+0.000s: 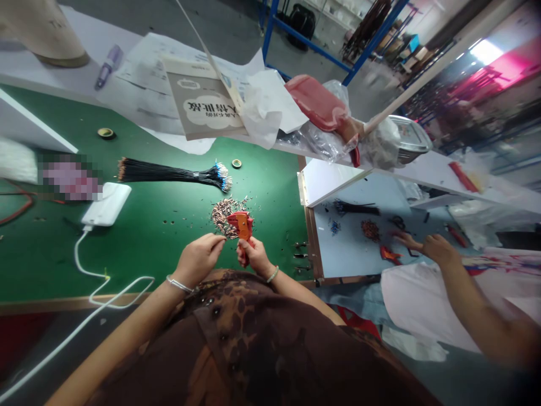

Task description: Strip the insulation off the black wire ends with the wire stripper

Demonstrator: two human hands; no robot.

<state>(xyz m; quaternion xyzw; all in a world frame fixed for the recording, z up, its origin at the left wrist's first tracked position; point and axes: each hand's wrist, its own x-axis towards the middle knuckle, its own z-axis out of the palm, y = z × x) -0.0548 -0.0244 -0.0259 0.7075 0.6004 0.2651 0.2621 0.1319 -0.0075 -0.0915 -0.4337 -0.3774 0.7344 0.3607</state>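
Observation:
My right hand (255, 256) is wrapped around the handles of a red and orange wire stripper (242, 224), its head pointing away from me. Close to the tool's left side, the fingertips of my left hand (199, 256) are pinched together; whatever they hold is too small to make out. Just beyond both hands lies a loose pile of copper-coloured and dark wire scraps (220, 214) on the green work surface (270, 186). Farther back rests a tied bundle of black wires (169, 172), with blue and silvery ends on the right and copper-coloured ends on the left.
A white charger-like block (107, 204) with a cable lies at left. Small tape rolls (236, 163) sit behind. Papers and a grey printed packet (207, 104) overhang from the shelf. At right, a co-worker's hand (437, 248) works over a neighbouring table.

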